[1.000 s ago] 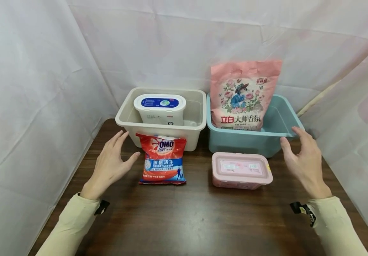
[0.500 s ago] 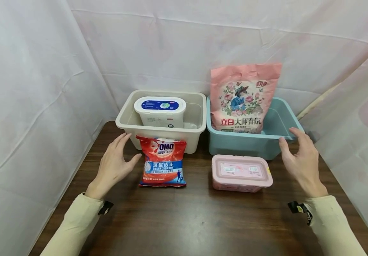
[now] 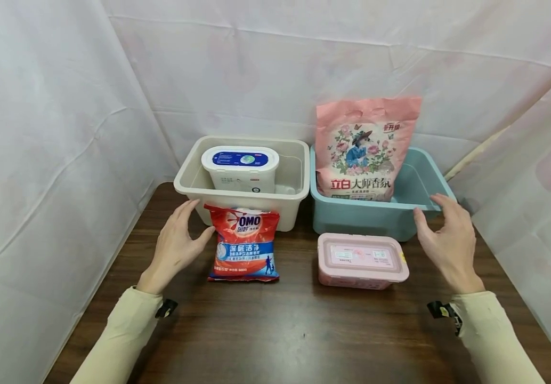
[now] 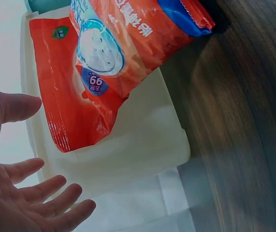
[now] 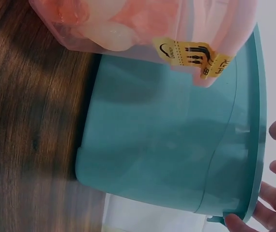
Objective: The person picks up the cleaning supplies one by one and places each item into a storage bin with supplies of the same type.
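Fingers [image 4: 46, 189] of left hand [image 3: 175, 250] spread apart, holding nothing; thumb just beside the left edge of the red OMO bag [image 3: 244, 250]. Right hand [image 3: 450, 245] has thumb and fingers apart too, no grip, at the near right corner of the blue bin [image 3: 352, 217]; rim contact can't be told.

OMO bag is on the table [image 3: 256, 330], in front of the cream bin [image 3: 290, 213], top overlapping its near wall; can't tell if it leans. Pink box [image 3: 362, 262] sits lidded on the table, near side of the blue bin, left of the right hand. Farther out: white tub [image 3: 239, 178] inside cream bin, left part; pink bag [image 3: 366, 138] upright in blue bin, left part, top well above the rim. Pale cloth [image 3: 275, 64] behind.

Step, by judgement: reaching, one packed item per bin, OMO bag and pink box not in. Next move probably calls for closing fingers around either loose item, lifting clear of the rim, and lowering into the free right part of a bin.
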A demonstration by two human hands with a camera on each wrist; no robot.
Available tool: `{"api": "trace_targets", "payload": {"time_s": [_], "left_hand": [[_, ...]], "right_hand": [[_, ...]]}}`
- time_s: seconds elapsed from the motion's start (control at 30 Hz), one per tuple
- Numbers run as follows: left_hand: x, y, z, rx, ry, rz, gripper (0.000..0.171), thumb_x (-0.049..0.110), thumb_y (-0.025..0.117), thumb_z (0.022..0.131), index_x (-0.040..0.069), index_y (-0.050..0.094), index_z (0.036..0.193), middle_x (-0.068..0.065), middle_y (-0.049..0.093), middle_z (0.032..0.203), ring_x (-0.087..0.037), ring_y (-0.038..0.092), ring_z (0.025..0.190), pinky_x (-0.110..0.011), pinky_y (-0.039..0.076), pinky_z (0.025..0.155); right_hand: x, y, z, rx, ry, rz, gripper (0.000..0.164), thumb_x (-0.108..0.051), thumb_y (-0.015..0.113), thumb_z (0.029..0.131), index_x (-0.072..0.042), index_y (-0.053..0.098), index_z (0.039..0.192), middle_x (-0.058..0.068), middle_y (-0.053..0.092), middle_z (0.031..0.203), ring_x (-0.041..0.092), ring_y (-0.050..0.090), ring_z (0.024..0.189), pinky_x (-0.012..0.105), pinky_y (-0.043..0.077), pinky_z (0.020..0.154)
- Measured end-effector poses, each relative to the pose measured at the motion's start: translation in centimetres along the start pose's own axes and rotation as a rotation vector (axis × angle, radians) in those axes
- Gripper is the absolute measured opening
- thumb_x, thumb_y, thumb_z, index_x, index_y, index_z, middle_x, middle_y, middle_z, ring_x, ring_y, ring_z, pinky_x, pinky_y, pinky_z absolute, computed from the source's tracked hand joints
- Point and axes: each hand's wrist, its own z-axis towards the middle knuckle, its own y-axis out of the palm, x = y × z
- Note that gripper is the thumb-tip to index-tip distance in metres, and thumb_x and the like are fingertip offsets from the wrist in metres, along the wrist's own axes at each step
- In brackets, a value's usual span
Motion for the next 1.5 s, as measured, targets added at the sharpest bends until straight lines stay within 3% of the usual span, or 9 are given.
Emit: {"api": "trace_targets", "payload": {"time_s": [0.23,0.57,0.93,1.5], "left_hand": [[0.1,0.4,0.4,0.026,0.008,-0.024,0.076,0.027,0.082,0.091,0.006,0.049,0.156,-0.023,0.048,0.162,-0.047,0.049,0.146,-0.073,0.043,0.112],[0.5,1.0,0.2,0.005,-0.003,-0.07,0.068,0.024,0.075,0.096,0.006,0.049,0.156,-0.022,0.049,0.161,-0.046,0.05,0.146,-0.071,0.043,0.114],[0.9,1.3,0.6,0.021,0.008,-0.116,0.064,0.022,0.076,0.096,0.003,0.053,0.153,-0.024,0.052,0.157,-0.046,0.053,0.142,-0.07,0.043,0.115],[0.7,2.9,2.0,0.007,-0.007,-0.141,0.046,0.017,0.077,0.093,0.002,0.068,0.136,-0.023,0.062,0.133,-0.044,0.063,0.121,-0.065,0.051,0.106]], "right_hand": [[0.3,-0.1,-0.2,-0.001,0.017,-0.042,0.046,-0.026,0.079,0.095,-0.001,0.07,0.132,0.031,0.068,0.131,0.052,0.057,0.129,0.075,0.042,0.103],[-0.3,-0.3,0.5,-0.002,-0.038,-0.031,0.036,-0.024,0.081,0.094,0.002,0.076,0.118,0.027,0.073,0.121,0.05,0.06,0.125,0.071,0.043,0.107],[-0.4,-0.1,0.9,-0.038,-0.056,-0.035,0.034,-0.023,0.083,0.092,0.002,0.078,0.115,0.028,0.075,0.115,0.049,0.06,0.122,0.07,0.041,0.106],[-0.3,-0.7,0.8,-0.068,-0.043,-0.062,0.035,-0.024,0.08,0.093,0.003,0.077,0.115,0.03,0.074,0.114,0.051,0.059,0.122,0.07,0.041,0.107]]}}
